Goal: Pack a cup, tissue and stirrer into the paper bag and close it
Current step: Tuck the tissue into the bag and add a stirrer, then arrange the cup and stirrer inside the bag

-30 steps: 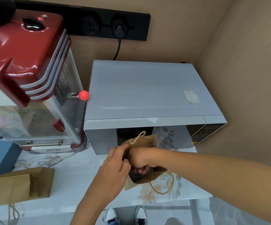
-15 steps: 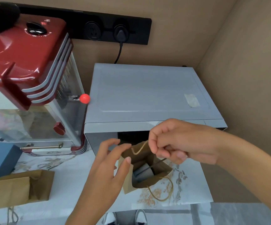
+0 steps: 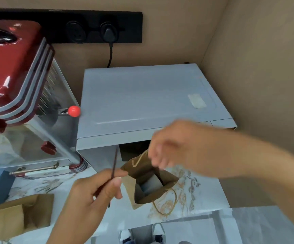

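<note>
Near the bench's front edge, the open paper bag (image 3: 151, 184) already held something pale. The left hand (image 3: 96, 192) pinched the stirrer (image 3: 114, 166) just beside it; the blurred right hand (image 3: 174, 147) hovered loosely, empty. Closing remained.

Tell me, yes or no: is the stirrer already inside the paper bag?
No, the left hand holds the stirrer outside the open paper bag.
</note>
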